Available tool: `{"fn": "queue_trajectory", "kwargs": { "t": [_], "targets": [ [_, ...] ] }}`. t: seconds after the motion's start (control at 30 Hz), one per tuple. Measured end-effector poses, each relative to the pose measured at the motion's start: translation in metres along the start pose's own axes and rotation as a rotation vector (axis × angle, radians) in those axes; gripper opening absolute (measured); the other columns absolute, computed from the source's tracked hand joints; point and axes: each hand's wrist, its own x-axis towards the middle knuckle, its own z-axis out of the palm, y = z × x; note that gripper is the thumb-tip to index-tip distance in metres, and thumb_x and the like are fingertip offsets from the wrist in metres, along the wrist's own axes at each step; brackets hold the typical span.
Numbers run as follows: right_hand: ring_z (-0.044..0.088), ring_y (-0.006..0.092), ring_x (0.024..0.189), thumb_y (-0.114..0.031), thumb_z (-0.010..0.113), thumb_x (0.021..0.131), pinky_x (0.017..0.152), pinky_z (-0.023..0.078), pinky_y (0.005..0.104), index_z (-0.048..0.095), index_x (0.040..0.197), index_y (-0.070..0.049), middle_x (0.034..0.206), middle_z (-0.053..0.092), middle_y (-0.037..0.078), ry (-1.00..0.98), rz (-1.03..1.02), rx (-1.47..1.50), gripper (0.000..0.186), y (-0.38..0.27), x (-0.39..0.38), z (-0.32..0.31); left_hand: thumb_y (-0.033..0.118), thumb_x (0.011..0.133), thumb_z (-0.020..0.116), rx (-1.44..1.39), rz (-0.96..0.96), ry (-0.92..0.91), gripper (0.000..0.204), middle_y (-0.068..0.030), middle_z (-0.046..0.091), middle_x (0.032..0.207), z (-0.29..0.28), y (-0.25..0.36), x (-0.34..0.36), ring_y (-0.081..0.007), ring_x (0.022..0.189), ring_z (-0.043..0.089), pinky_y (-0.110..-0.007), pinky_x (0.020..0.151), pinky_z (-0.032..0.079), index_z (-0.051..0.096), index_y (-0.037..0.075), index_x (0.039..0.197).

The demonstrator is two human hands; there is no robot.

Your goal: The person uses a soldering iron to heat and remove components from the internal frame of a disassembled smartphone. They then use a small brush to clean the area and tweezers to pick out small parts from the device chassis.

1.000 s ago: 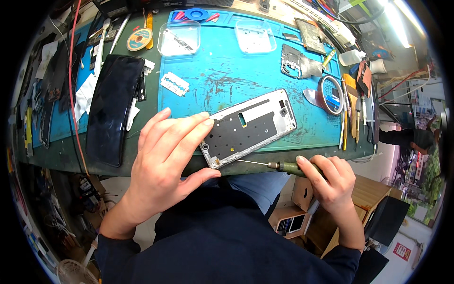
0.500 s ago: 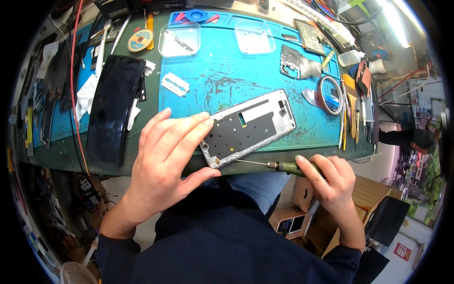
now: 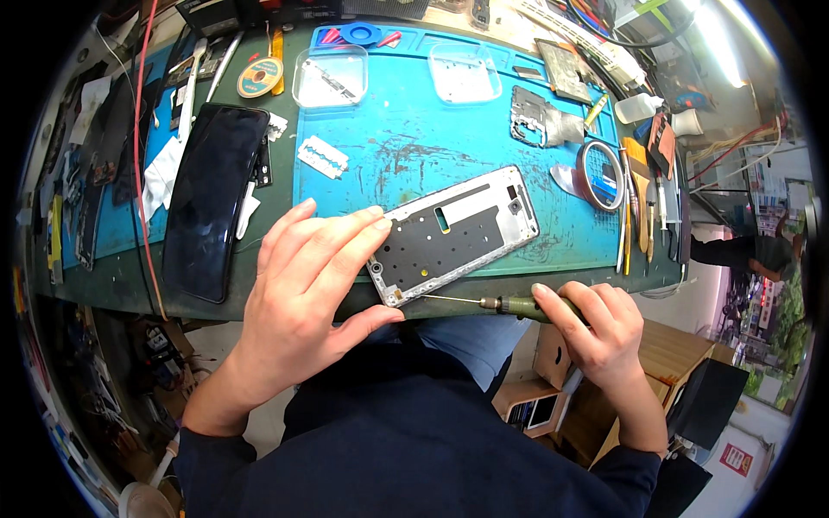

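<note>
A bare phone frame, silver-edged with a dark inner plate, lies slanted across the front edge of the blue mat. My left hand grips its left end, fingers on top and thumb at the near corner. In my right hand is a green-handled tool with a metal collar and a thin shaft, like a precision screwdriver. Its thin tip points left and meets the frame's near long edge, close to my left thumb; exact contact is too small to tell. A razor blade rests on the mat beyond my left hand.
Left of the mat lies a large dark phone screen. Two clear plastic boxes with small parts stand at the back. On the right are a tape roll, brushes and a dismantled phone part. A red cable hangs at left.
The tool in my right hand has shifted slightly left along the frame's near edge. My left hand keeps its grip on the phone frame.
</note>
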Motion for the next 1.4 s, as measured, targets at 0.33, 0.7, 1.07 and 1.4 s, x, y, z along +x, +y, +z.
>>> {"fn": "queue_trajectory", "kwargs": {
  "t": [0.33,0.7,1.07,1.4],
  "targets": [
    [0.055,0.0151,0.073,-0.017,0.073,0.072,0.061,0.044,0.0302,0.078,0.137,-0.021,0.104,0.065,0.001,-0.006,-0.011,0.005,0.064,0.005,0.001,-0.002,0.04,0.077,0.094,-0.006,-0.002,-0.004,0.08,-0.0117,0.069,0.147,0.0,0.0,0.001,-0.0309,0.129,0.063,-0.055,0.123,0.038,0.068,0.003,0.143],
    [0.055,0.0149,0.073,-0.017,0.074,0.075,0.061,0.043,0.0307,0.079,0.136,-0.021,0.103,0.066,0.0,-0.007,-0.029,0.027,0.061,0.001,0.007,-0.001,0.041,0.077,0.093,-0.006,0.005,-0.003,0.08,-0.0118,0.069,0.147,-0.001,-0.001,0.0,-0.0313,0.129,0.063,-0.055,0.123,0.038,0.068,0.003,0.143],
    [0.054,0.0148,0.073,-0.017,0.074,0.076,0.061,0.042,0.0297,0.077,0.138,-0.022,0.102,0.065,0.0,-0.014,-0.04,0.013,0.062,0.0,0.008,-0.001,0.041,0.077,0.093,-0.015,0.0,-0.006,0.081,-0.0114,0.069,0.147,-0.001,0.0,0.0,-0.0309,0.13,0.063,-0.055,0.124,0.038,0.067,0.003,0.144],
    [0.054,0.0145,0.073,-0.018,0.073,0.077,0.061,0.042,0.03,0.077,0.138,-0.023,0.103,0.064,0.0,0.0,-0.038,-0.001,0.061,0.002,0.004,0.001,0.041,0.078,0.093,-0.002,-0.005,-0.011,0.081,-0.0113,0.069,0.147,-0.001,0.001,-0.001,-0.0303,0.133,0.062,-0.055,0.124,0.038,0.067,0.003,0.144]
  ]
}}
